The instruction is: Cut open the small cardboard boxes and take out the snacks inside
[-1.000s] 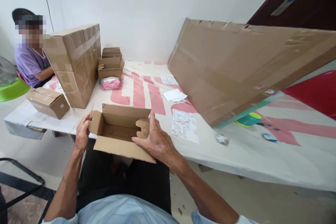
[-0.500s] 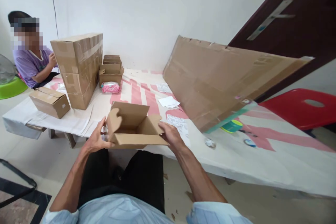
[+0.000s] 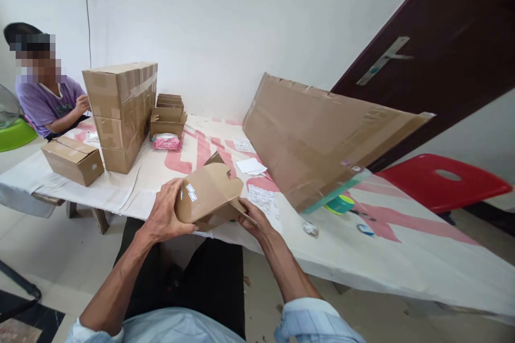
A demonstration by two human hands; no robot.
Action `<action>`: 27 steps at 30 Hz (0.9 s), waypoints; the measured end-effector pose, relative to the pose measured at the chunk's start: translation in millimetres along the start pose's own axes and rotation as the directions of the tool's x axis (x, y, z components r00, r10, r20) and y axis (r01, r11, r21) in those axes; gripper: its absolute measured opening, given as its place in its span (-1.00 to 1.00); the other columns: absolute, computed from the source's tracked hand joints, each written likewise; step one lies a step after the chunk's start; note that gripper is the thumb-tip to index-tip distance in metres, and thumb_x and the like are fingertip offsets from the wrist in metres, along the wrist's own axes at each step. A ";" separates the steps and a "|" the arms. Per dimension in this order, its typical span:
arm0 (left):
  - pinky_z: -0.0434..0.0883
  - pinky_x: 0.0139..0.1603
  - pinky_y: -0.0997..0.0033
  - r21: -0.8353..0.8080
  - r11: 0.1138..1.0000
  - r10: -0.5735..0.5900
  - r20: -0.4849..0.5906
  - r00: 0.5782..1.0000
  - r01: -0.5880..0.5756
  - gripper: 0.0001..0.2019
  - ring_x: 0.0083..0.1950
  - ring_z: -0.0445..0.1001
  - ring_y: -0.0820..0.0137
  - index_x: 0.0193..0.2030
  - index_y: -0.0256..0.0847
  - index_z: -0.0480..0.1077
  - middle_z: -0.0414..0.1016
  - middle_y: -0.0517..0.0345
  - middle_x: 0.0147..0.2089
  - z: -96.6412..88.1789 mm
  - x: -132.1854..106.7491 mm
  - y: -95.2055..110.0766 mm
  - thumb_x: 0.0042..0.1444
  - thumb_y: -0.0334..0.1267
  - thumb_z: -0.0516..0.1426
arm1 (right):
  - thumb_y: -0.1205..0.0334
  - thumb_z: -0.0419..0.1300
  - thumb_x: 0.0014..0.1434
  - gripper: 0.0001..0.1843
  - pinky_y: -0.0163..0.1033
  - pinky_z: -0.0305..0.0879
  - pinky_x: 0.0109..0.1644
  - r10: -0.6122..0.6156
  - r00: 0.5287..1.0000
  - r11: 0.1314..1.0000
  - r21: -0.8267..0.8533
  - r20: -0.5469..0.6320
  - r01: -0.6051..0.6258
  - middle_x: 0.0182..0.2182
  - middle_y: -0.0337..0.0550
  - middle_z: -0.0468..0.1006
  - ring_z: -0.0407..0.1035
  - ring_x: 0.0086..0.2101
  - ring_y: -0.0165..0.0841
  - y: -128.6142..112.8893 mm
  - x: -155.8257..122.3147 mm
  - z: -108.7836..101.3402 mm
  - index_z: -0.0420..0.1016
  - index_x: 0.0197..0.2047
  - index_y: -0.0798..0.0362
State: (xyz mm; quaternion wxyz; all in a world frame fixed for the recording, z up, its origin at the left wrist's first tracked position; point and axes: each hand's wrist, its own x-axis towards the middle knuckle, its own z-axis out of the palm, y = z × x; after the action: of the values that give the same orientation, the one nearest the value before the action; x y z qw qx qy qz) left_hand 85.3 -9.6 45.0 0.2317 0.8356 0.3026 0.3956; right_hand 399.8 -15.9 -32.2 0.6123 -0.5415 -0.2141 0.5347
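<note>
I hold a small brown cardboard box (image 3: 209, 195) in front of me over the near edge of the low table (image 3: 386, 257). The box is turned so an outer panel with two small white stickers faces me, its flaps partly folded. My left hand (image 3: 164, 214) grips the box's left side, fingers curled round the edge. My right hand (image 3: 253, 220) holds the lower right flap from beneath. A sheet of small printed labels (image 3: 265, 199) lies on the table just behind the box.
A stack of taped cartons (image 3: 120, 112) and a single closed box (image 3: 72, 159) stand at the left, with small open boxes (image 3: 168, 115) and a pink packet (image 3: 166, 141). A large flat cardboard sheet (image 3: 322, 139) leans at the right. A seated person (image 3: 44, 96), tape rolls (image 3: 340, 203), red stool (image 3: 442, 182).
The box has been turned over: its open top faced up, now an outer panel faces me. Both hands shifted their grip and lifted it slightly. The camera tilted upward.
</note>
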 end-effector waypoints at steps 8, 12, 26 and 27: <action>0.10 0.54 -0.27 -0.007 0.998 -0.060 -0.054 0.997 0.060 0.02 0.56 0.11 -0.25 0.52 -0.01 0.22 0.13 -0.21 0.55 -22.3 -13.8 -8.4 -0.13 -0.27 0.47 | 0.08 0.43 0.06 -0.79 -0.27 0.51 -0.35 -0.058 0.993 0.983 -0.170 0.104 0.076 -0.40 -0.13 0.69 0.55 -0.37 -0.24 -22.7 -19.9 28.4 0.57 -0.35 0.03; 0.10 0.56 -0.23 -0.053 0.998 -0.047 -0.079 0.996 0.043 -0.18 0.60 0.05 -0.21 0.43 0.01 0.37 0.04 -0.15 0.60 -25.0 -25.3 -20.8 -0.01 -0.24 0.45 | 0.12 0.42 0.03 -0.81 -0.24 0.51 -0.34 -0.043 0.992 0.978 -0.198 0.119 0.066 -0.41 -0.10 0.68 0.57 -0.35 -0.20 -26.2 -23.9 41.0 0.56 -0.39 0.03; 0.09 0.57 -0.19 -0.137 0.984 -0.132 -0.104 0.986 0.117 -0.28 0.61 0.03 -0.18 0.31 -0.05 0.44 0.07 -0.17 0.60 -23.9 -26.8 -28.8 -0.02 -0.18 0.48 | 0.16 0.43 0.02 -0.82 -0.25 0.51 -0.33 -0.066 0.992 0.982 -0.167 0.110 0.084 -0.48 -0.16 0.64 0.54 -0.43 -0.27 -28.4 -19.3 46.4 0.55 -0.40 0.04; 0.12 0.55 -0.20 -0.155 0.976 -0.172 -0.106 0.979 0.155 -0.20 0.60 0.06 -0.18 0.36 -0.05 0.39 0.11 -0.17 0.58 -26.3 -26.4 -31.4 -0.05 -0.17 0.49 | 0.11 0.44 0.02 -0.79 -0.25 0.50 -0.33 -0.076 0.989 0.982 -0.164 0.125 0.096 -0.47 -0.16 0.65 0.54 -0.42 -0.27 -31.9 -20.3 48.5 0.57 -0.39 0.04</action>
State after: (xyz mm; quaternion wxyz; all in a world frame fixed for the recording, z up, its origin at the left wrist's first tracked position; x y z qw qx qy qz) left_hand 40.8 -1.6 26.8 0.3056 0.7635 0.3539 0.4454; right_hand 365.6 -7.8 18.3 0.5730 -0.5493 -0.3180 0.5185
